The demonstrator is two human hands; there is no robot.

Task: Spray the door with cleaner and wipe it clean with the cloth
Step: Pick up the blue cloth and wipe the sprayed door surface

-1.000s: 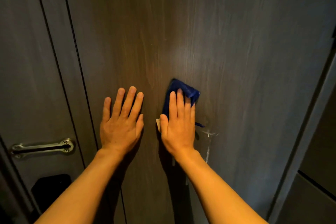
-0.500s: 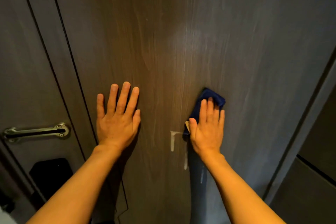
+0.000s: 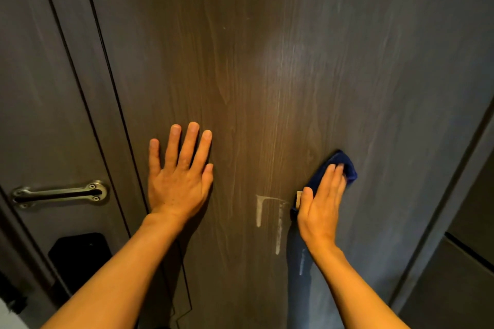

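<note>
A dark wood-grain door (image 3: 267, 61) fills the view. My right hand (image 3: 320, 205) presses a folded blue cloth (image 3: 344, 165) flat against the door at the lower right; the cloth shows above and left of my fingers. White runs of cleaner (image 3: 259, 211) trail down the door just left of that hand. My left hand (image 3: 179, 176) lies flat on the door with its fingers spread and holds nothing. No spray bottle is in view.
A metal pull handle (image 3: 58, 193) sits on the adjoining panel at the left, with a black plate (image 3: 80, 254) below it. The door frame (image 3: 449, 195) runs down the right side, beside another dark panel (image 3: 459, 288).
My right hand has slid the cloth to the right across the door, leaving white drips where it was. My left hand has stayed flat on the door.
</note>
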